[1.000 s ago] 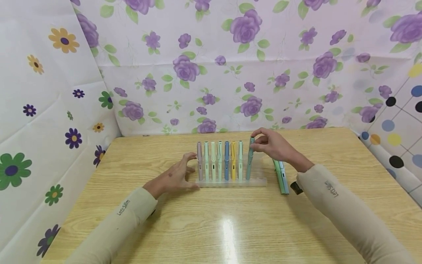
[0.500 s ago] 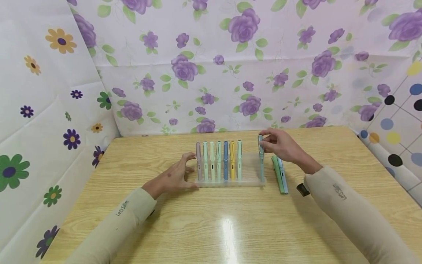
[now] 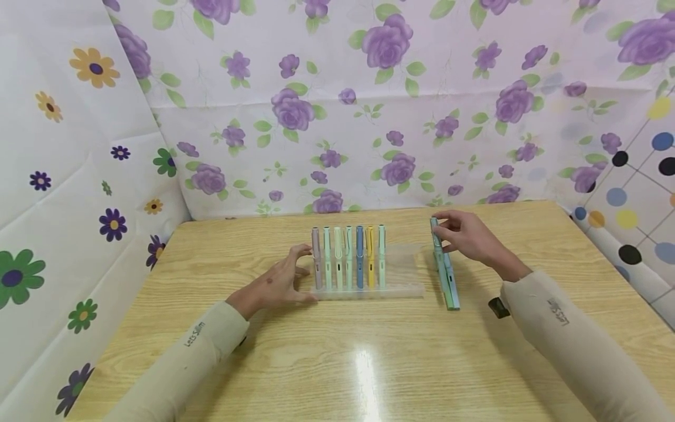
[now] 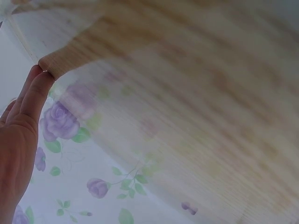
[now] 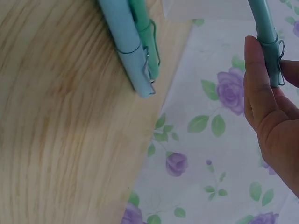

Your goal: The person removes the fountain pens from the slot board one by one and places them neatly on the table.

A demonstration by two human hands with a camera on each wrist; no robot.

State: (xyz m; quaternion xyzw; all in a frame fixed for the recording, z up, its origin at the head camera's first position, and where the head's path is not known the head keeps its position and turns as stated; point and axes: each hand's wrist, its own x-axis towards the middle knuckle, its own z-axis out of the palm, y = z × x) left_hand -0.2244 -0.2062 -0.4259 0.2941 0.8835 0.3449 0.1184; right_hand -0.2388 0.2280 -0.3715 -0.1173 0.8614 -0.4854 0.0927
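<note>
A clear pen stand sits mid-table, with several capped pens upright in its left part: mauve, pale green, blue, yellow and others. My left hand holds the stand's left end, thumb low at the front and fingers higher at the side. Right of the stand, my right hand pinches a teal pen by its clipped cap; the pen points downward. Beneath it a green pen and a light blue pen lie side by side on the table, partly overlapped by the held pen in the head view.
The wooden table carries a bright light reflection at the front. Flower-printed sheeting rises behind it, with more printed sheeting at left and right. A small black object shows under the right sleeve.
My right hand has taken the teal pen out of the stand's right part and carried it rightward, over the two lying pens. The left hand keeps its place at the stand.
</note>
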